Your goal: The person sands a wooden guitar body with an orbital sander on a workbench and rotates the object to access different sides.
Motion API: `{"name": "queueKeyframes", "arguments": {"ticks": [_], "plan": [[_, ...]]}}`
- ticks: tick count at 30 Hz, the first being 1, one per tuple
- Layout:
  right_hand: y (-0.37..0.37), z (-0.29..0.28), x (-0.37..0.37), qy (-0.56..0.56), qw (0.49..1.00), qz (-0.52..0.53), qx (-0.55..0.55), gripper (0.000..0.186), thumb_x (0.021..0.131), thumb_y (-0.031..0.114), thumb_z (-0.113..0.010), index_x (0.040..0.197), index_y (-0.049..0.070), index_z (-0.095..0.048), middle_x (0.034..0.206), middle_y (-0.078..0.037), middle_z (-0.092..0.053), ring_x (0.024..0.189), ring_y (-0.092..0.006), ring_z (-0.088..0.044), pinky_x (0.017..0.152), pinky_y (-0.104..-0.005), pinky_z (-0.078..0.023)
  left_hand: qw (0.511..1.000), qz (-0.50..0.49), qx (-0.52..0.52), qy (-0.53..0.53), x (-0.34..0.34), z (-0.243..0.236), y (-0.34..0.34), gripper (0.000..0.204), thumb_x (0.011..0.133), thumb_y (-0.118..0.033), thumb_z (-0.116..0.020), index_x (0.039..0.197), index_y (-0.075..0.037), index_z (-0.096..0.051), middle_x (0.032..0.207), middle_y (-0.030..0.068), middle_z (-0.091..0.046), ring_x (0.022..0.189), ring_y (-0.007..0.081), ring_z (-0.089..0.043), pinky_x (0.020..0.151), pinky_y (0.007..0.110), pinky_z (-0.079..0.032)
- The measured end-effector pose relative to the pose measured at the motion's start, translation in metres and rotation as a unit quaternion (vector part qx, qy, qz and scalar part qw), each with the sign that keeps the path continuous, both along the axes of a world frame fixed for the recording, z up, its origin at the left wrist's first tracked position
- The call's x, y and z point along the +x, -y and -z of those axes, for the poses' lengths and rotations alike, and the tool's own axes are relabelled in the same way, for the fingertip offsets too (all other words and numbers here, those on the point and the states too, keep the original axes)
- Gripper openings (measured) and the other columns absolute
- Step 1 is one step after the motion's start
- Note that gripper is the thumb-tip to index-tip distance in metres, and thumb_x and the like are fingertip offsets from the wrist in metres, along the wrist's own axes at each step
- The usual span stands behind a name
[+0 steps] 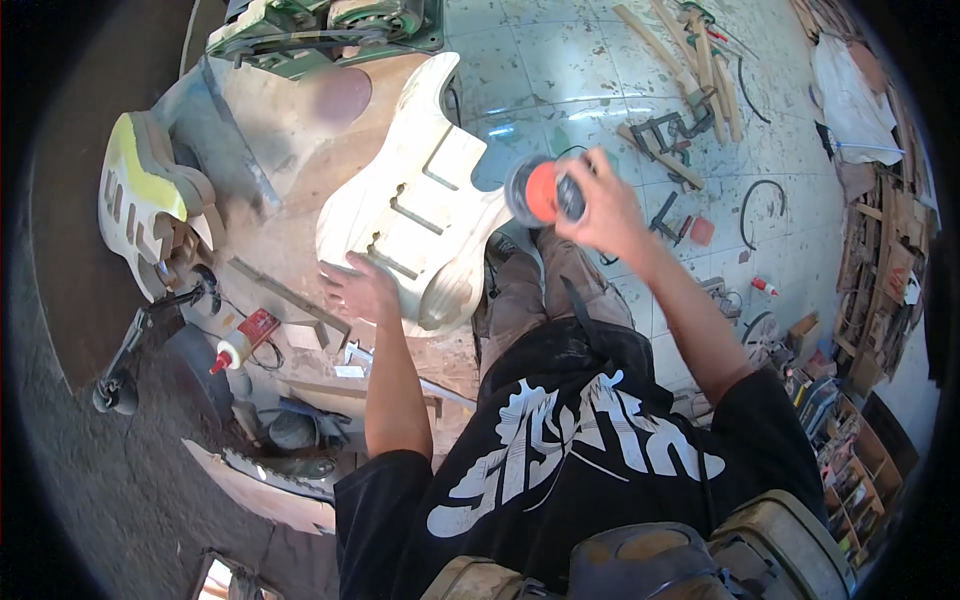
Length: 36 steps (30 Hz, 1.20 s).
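Well, in the head view, the pale wooden guitar body (425, 200) lies at the edge of the workbench (290, 230), its routed slots facing up. The person's left hand (362, 290) is at the body's lower left edge, fingers somewhat spread; whether it grips the rim I cannot tell. The right hand (605, 210) is wrapped around an orange-and-black sander (542, 190), blurred, whose round disc is at the body's right-hand horn; I can't make out whether they touch. Left of the body I see a stack of other guitar bodies (150, 205), partly yellow. Below and left of it are a white glue bottle (238, 346) with a red tip and a wooden block (303, 335). Beyond its top end sits a green belt-driven machine (425, 40); off to its right, clamps (672, 130) lie on the floor (560, 70).
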State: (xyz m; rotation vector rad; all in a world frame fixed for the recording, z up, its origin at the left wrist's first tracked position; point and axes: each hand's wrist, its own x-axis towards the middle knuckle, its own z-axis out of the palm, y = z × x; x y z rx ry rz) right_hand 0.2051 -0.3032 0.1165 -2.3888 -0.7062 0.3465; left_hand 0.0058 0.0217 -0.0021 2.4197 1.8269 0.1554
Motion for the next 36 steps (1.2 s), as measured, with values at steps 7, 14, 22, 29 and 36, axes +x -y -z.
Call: {"name": "queueKeyframes", "arguments": {"ticks": [7, 14, 22, 29, 36], "plan": [[0.016, -0.004, 0.064, 0.057, 0.992, 0.097, -0.048, 0.058, 0.072, 0.023, -0.081, 0.126, 0.021, -0.060, 0.116, -0.014, -0.053, 0.096, -0.0445, -0.067, 0.081, -0.0532, -0.057, 1.000, -0.007, 0.005, -0.003, 0.000, 0.002, -0.003, 0.073, 0.107, -0.059, -0.038, 0.162, -0.012, -0.035, 0.163, 0.0188, -0.037, 0.147, 0.0402, -0.036, 0.113, 0.061, -0.037], [0.025, -0.013, 0.029, 0.064, 0.997, 0.042, -0.009, 0.061, 0.071, 0.017, -0.081, 0.128, 0.014, -0.060, 0.118, -0.013, -0.054, 0.106, -0.0395, -0.065, 0.088, -0.0487, -0.055, 1.000, -0.012, -0.002, -0.010, 0.002, -0.002, 0.000, 0.072, 0.107, -0.057, -0.040, 0.162, -0.011, -0.036, 0.163, 0.0187, -0.038, 0.146, 0.0406, -0.038, 0.113, 0.060, -0.037], [0.010, 0.002, -0.003, 0.085, 0.996, -0.013, -0.011, 0.060, 0.070, 0.016, -0.081, 0.126, 0.018, -0.061, 0.117, -0.016, -0.053, 0.098, -0.0420, -0.068, 0.079, -0.0517, -0.060, 1.000, -0.007, -0.007, -0.008, 0.005, -0.003, 0.002, 0.072, 0.107, -0.057, -0.040, 0.161, -0.010, -0.036, 0.163, 0.0187, -0.037, 0.145, 0.0423, -0.039, 0.113, 0.060, -0.038], [-0.017, -0.003, -0.050, 0.050, 0.996, -0.048, -0.053, 0.060, 0.069, 0.018, -0.084, 0.125, 0.018, -0.061, 0.122, -0.016, -0.052, 0.106, -0.0402, -0.066, 0.081, -0.0518, -0.060, 1.000, 0.000, -0.007, -0.014, 0.001, -0.004, 0.001, 0.072, 0.107, -0.057, -0.040, 0.161, -0.009, -0.036, 0.163, 0.0198, -0.037, 0.145, 0.0436, -0.038, 0.112, 0.061, -0.038], [-0.022, -0.010, -0.044, 0.066, 0.996, 0.004, -0.058, 0.057, 0.071, 0.019, -0.083, 0.123, 0.017, -0.060, 0.123, -0.015, -0.052, 0.109, -0.0408, -0.065, 0.081, -0.0510, -0.060, 1.000, 0.005, -0.002, -0.010, 0.000, 0.000, -0.001, 0.074, 0.107, -0.057, -0.040, 0.163, -0.009, -0.033, 0.164, 0.0209, -0.035, 0.145, 0.0446, -0.038, 0.113, 0.060, -0.038]]}}
